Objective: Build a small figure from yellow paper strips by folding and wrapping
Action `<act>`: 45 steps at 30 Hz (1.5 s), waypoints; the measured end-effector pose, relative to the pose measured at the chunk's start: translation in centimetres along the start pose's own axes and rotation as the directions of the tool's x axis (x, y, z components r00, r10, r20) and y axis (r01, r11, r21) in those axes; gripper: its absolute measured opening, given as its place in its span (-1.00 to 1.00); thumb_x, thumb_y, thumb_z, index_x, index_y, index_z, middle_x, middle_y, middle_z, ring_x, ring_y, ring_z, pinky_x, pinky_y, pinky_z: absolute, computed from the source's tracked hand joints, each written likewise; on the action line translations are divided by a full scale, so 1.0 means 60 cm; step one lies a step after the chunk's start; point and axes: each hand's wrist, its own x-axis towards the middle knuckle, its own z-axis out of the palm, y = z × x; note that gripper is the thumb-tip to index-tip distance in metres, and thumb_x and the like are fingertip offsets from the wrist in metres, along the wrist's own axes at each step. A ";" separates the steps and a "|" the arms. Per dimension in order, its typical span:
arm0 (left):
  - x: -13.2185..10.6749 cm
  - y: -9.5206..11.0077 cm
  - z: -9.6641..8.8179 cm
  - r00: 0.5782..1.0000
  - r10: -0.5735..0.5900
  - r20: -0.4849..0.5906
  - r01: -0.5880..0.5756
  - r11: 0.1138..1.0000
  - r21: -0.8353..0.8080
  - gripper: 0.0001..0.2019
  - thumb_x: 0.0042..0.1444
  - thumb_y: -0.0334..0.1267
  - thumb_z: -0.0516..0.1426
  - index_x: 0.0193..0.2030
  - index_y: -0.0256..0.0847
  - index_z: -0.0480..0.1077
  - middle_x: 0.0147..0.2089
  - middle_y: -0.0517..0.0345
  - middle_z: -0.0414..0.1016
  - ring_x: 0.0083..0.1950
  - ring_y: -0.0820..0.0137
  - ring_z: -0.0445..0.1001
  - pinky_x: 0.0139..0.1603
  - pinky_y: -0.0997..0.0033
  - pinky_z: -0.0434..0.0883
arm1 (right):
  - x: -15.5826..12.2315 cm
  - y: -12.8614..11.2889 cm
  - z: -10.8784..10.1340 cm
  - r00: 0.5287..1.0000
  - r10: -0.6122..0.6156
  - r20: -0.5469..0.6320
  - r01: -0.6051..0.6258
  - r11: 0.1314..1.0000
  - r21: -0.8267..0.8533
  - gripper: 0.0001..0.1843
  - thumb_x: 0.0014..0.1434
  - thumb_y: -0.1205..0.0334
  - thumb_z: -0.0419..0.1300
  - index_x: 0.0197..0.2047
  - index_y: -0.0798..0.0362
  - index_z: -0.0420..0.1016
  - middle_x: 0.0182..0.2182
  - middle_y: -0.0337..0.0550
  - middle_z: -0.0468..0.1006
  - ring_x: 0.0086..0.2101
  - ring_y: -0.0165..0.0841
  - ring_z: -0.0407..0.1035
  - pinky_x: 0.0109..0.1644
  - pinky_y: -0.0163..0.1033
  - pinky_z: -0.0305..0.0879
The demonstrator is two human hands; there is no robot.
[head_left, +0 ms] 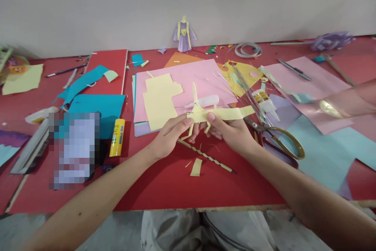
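Note:
Both hands pinch a pale yellow paper strip [227,114] in front of the pink sheet. My left hand [172,133] grips its left end, thumb on top, where a small figure of thin yellow paper limbs and wire seems to join it. My right hand [230,131] presses a thumb on the strip's middle, and the free end sticks out to the right. The fingers below the paper are partly hidden. A patterned pencil [208,156] lies just under the hands, near a small yellow paper scrap [196,167]. Scissors [286,141] with yellowish handles rest beside my right wrist.
Pink sheets [188,71] carry a cut yellow paper [160,102]. A glue stick [117,137] and phone-like pixelated object [76,149] lie left; a white glue bottle [266,102] lies right. A purple paper doll [184,35] stands against the wall. Another person's arm [352,98] reaches in from the right.

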 end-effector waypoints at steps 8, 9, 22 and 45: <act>0.003 -0.012 0.001 0.999 -0.034 -0.033 0.030 0.995 -0.096 -0.58 0.29 -0.04 -0.04 -0.48 -0.27 0.36 -0.49 0.14 0.34 -0.46 0.46 0.32 -0.30 0.41 0.36 | -0.006 -0.002 -0.002 0.986 -0.163 0.035 0.167 0.968 -0.189 -0.54 0.27 -0.05 0.07 -0.53 0.06 0.43 -0.72 -0.33 0.22 -0.66 -0.51 0.12 -0.60 -0.36 0.10; 0.003 -0.012 0.001 0.999 -0.031 -0.027 0.028 0.993 -0.114 -0.59 0.29 -0.05 -0.03 -0.47 -0.27 0.37 -0.49 0.14 0.34 -0.46 0.47 0.32 -0.32 0.42 0.35 | -0.007 -0.002 -0.002 0.982 -0.185 0.046 0.190 0.961 -0.200 -0.56 0.28 -0.04 0.06 -0.49 0.06 0.47 -0.71 -0.33 0.23 -0.67 -0.51 0.11 -0.60 -0.36 0.08; 0.002 -0.009 0.006 0.998 0.022 -0.063 -0.034 0.978 -0.206 -0.73 0.28 -0.10 0.05 -0.33 -0.25 0.34 -0.47 0.24 0.29 -0.52 0.56 0.28 -0.39 0.48 0.41 | -0.011 -0.012 -0.002 0.931 -0.365 -0.020 0.327 0.855 -0.402 -0.64 0.26 0.12 0.13 -0.54 0.05 0.43 -0.70 -0.32 0.33 -0.64 -0.49 0.19 -0.51 -0.33 0.16; -0.003 0.005 0.027 0.858 0.194 -0.475 -0.100 0.971 0.215 -0.91 0.20 -0.24 0.16 -0.26 -0.20 0.42 -0.36 0.19 0.51 -0.31 0.50 0.52 -0.20 0.52 0.48 | -0.005 0.005 0.006 0.895 -0.440 -0.071 0.366 0.817 -0.445 -0.80 0.22 0.24 0.19 -0.39 0.05 0.60 -0.48 -0.21 0.65 -0.52 -0.44 0.49 -0.38 -0.36 0.43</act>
